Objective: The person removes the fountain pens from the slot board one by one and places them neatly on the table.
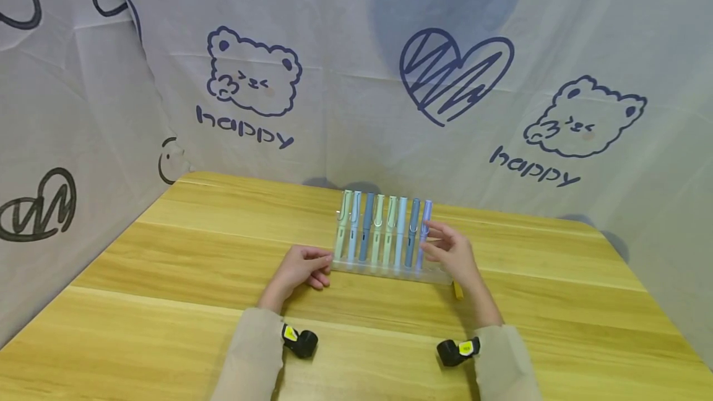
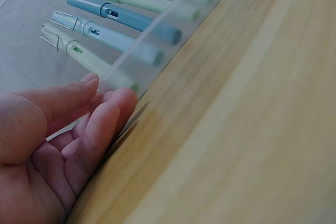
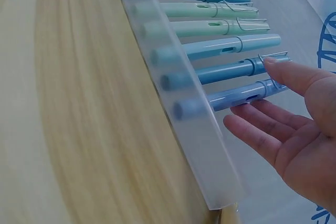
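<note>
A clear pen stand (image 1: 384, 271) holds several capped pens in a row, in pale green, light blue and dark blue. At its right end leans a lavender-blue pen (image 3: 236, 96), next to a dark blue pen (image 3: 226, 73). My left hand (image 1: 301, 268) pinches the stand's left lower corner, close to a pale green pen (image 2: 79, 51). Around the cap end of the lavender-blue pen, my right hand (image 1: 453, 255) has its thumb on one side and its fingers on the other. Part of that pen's cap is hidden by the thumb.
The stand rests on a wooden table (image 1: 184, 277), towards its far edge. By the stand's right end lies a small yellow piece (image 1: 458, 290). Behind the table hangs a white cloth (image 1: 345, 110) with bear and heart drawings.
</note>
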The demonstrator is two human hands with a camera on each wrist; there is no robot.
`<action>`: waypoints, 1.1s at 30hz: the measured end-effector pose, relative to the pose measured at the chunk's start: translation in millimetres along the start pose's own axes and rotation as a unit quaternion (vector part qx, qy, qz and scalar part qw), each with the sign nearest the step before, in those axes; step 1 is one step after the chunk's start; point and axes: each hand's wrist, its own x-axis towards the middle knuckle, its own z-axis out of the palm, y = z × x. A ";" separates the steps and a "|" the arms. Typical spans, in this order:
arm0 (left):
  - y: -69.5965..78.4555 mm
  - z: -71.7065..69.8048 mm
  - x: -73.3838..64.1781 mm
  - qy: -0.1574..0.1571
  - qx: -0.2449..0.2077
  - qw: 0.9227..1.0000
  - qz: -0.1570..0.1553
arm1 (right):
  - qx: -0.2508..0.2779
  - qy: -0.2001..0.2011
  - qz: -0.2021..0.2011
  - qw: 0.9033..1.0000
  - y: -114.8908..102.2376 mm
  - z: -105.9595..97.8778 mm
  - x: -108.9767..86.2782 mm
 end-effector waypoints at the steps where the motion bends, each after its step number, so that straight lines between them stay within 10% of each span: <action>1: 0.1 0.0 -0.1 0.000 0.000 1.000 0.000 | 0.003 -0.007 -0.005 1.000 0.7 0.2 0.0; 20: -1.1 0.2 0.7 0.004 0.001 1.000 0.004 | 0.022 -0.027 -0.027 0.999 3.4 4.1 -1.7; 33: -0.6 -0.4 0.1 -0.001 0.001 1.000 0.006 | -0.005 0.034 -0.029 0.999 0.0 10.7 -0.9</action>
